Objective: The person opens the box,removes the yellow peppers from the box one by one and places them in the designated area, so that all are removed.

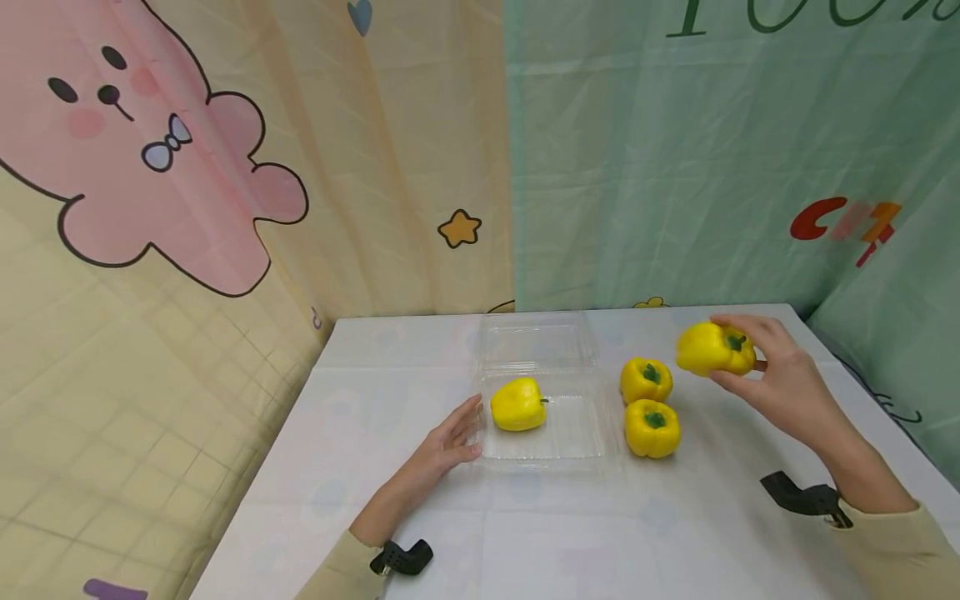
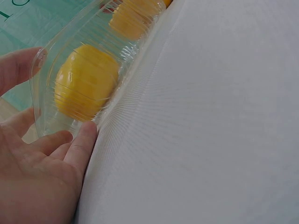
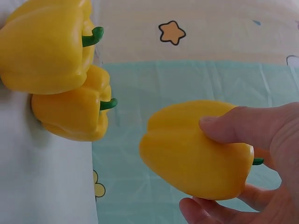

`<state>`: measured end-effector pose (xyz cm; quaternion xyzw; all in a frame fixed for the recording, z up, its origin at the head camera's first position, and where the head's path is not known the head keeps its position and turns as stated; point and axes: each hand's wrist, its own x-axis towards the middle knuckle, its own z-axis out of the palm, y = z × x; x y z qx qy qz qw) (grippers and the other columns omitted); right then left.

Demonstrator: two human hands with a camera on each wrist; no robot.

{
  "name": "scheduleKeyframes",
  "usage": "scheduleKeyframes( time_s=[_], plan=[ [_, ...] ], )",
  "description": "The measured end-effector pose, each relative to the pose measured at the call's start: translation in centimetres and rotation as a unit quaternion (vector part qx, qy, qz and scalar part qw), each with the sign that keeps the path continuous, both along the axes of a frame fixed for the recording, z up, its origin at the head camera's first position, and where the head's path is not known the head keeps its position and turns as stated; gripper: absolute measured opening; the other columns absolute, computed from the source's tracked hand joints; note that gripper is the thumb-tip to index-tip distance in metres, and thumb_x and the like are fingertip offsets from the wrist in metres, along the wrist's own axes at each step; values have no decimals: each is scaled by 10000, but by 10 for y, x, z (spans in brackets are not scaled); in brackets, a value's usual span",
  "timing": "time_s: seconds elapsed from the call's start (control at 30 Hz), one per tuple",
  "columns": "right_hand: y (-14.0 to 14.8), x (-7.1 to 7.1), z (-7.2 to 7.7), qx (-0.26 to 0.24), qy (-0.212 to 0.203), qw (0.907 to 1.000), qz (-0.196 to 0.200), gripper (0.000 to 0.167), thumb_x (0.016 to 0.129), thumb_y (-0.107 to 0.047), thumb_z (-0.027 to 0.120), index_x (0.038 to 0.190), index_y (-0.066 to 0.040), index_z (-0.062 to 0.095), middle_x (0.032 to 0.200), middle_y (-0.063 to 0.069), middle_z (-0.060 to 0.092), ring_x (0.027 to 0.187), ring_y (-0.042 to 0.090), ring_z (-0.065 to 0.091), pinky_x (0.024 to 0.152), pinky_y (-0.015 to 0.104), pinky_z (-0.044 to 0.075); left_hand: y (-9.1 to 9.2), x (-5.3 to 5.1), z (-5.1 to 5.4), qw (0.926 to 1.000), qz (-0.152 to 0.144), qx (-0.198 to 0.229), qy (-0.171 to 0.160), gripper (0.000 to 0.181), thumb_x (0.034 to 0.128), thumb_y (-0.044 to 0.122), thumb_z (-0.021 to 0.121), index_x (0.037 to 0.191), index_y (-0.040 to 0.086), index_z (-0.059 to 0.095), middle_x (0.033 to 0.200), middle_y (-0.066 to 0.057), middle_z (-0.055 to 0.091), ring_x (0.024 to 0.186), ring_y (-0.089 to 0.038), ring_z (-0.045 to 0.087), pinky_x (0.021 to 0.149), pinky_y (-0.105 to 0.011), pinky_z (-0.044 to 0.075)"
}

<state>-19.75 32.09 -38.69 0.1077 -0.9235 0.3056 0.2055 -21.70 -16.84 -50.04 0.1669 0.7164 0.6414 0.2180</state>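
Note:
A clear plastic container (image 1: 585, 433) lies with its lid spread out behind it, and one yellow pepper (image 1: 517, 405) rests in its left part. The left hand (image 1: 442, 450) touches the container's left side, fingers fairly straight; in the left wrist view the fingers (image 2: 83, 147) lie against the clear wall beside the pepper (image 2: 86, 83). The right hand (image 1: 787, 383) grips another yellow pepper (image 1: 708, 350) above the table's right part, thumb on one side and fingers on the other, as the right wrist view shows for this pepper (image 3: 196, 149).
Two yellow peppers, one at the back (image 1: 646, 381) and one nearer (image 1: 652, 428), stand together just right of the container on the white table (image 1: 540, 533). Patterned curtains (image 1: 660, 167) hang behind the table and at its sides.

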Motion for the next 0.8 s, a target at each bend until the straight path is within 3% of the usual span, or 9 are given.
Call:
scheduleKeyframes(
  time_s=[0.2, 0.27, 0.37, 0.47, 0.8],
  plan=[
    [3, -1, -7, 59, -114, 9999, -59, 761, 869, -25, 845, 1542, -109, 501, 1483, 283, 406, 1220, 501, 455, 784, -19, 304, 0, 2, 1, 10000, 26, 19, -59, 757, 1057, 155, 593, 1686, 349, 220, 1778, 26, 161, 1649, -278, 171, 1305, -546, 235],
    [4, -2, -10, 73, -166, 9998, -83, 760, 872, -23, 841, 1546, -109, 499, 1483, 288, 400, 1224, 507, 452, 830, 66, 424, 0, 2, 1, 10000, 20, 25, -56, 759, 1057, 156, 593, 1689, 339, 214, 1779, 20, 157, 1649, -284, 169, 1304, -550, 234],
    [3, -4, -13, 75, -258, 9996, -108, 763, 881, -18, 830, 1556, -101, 484, 1489, 301, 387, 1240, 521, 437, 916, 420, 584, 0, 1, 2, 10000, 30, 24, -66, 757, 1057, 162, 596, 1687, 345, 219, 1780, 17, 157, 1649, -285, 170, 1305, -548, 233],
    [3, -5, -16, 60, -335, 9994, -99, 772, 889, -9, 818, 1568, -87, 458, 1504, 315, 371, 1257, 532, 419, 895, 738, 500, 0, 1, 2, 10000, 32, 28, -71, 754, 1057, 162, 596, 1685, 350, 223, 1779, 15, 158, 1649, -283, 168, 1306, -546, 231],
    [6, -11, -29, 27, -555, 9985, -2, 780, 896, -4, 801, 1568, -22, 405, 1494, 320, 375, 1269, 522, 419, 922, 769, 492, -1, 0, 0, 10000, -36, 37, -23, 779, 1055, 152, 594, 1699, 311, 187, 1786, -15, 134, 1648, -311, 162, 1300, -564, 238]
  ],
)
